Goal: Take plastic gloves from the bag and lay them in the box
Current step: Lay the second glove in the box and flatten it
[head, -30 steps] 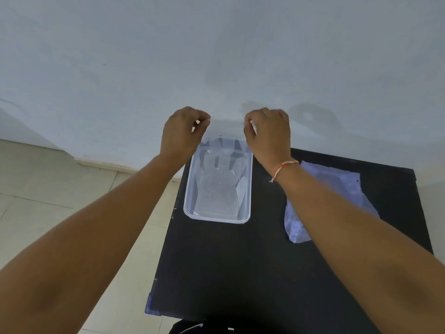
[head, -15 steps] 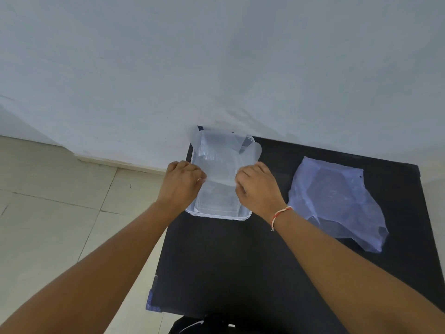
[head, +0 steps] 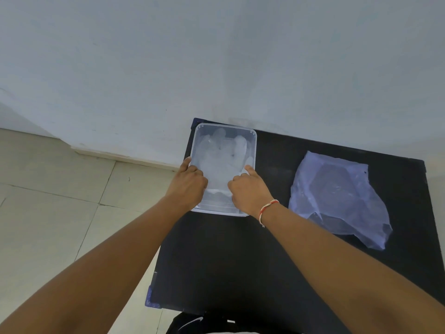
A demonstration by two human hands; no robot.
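Observation:
A clear rectangular plastic box (head: 226, 126) stands at the far left corner of the black table (head: 228, 261). A translucent plastic glove (head: 221, 162) lies spread flat in it, fingers pointing to the wall. My left hand (head: 187, 186) grips the glove's left edge near the cuff with curled fingers. My right hand (head: 249, 190) holds the right edge, index finger stretched forward along it. Both hands sit over the near half of the box. The crumpled bluish plastic bag (head: 337, 198) lies on the table to the right, untouched.
A pale wall (head: 216, 68) rises directly behind the table. Beige floor tiles (head: 60, 213) lie to the left, below the table's left edge. A dark item with a white logo (head: 192, 324) shows at the table's near edge.
Both hands came down and towards me from up by the wall, carrying the glove. The glove went from hanging over the box to lying flat inside it.

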